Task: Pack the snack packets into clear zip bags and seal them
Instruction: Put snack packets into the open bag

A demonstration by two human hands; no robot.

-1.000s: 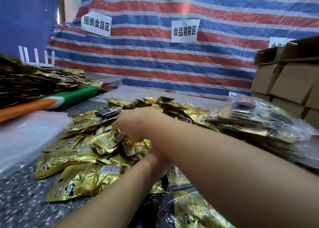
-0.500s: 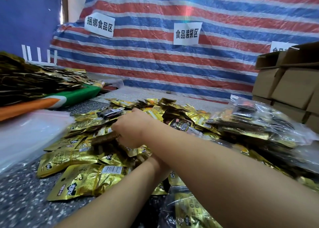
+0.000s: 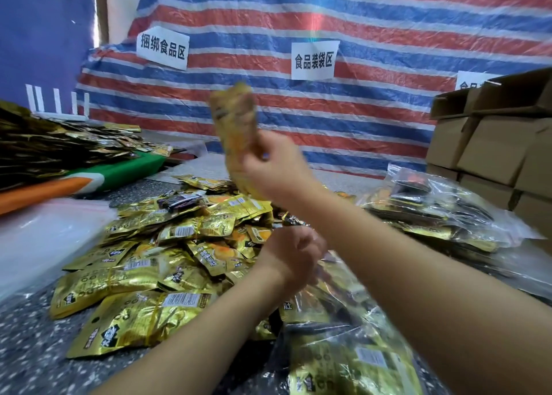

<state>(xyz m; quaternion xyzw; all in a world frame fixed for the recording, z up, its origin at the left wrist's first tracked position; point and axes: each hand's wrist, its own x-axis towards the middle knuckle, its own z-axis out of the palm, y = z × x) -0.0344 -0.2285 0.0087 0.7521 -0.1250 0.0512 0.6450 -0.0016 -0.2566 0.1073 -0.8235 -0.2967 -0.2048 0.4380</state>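
Nearest, at 5 o'clock: clear zip bag (image 3: 337,344) on the worktop (image 3: 27,350), partly filled with gold packets, mouth toward the left hand (image 3: 294,252). Left grip is curled at the bag's top edge, apparently pinching it open; contact blurred. Loose packet pile (image 3: 167,260) spreads at 9–10 o'clock of that hand. Farther, at 12 o'clock: right hand (image 3: 276,170) is raised with fingers wrapped round a bunch of packets (image 3: 236,125), long axis near upright, tilted slightly left. Bag mouth lies down toward 6 o'clock from that grip. Filled bags (image 3: 442,209) at 2 o'clock.
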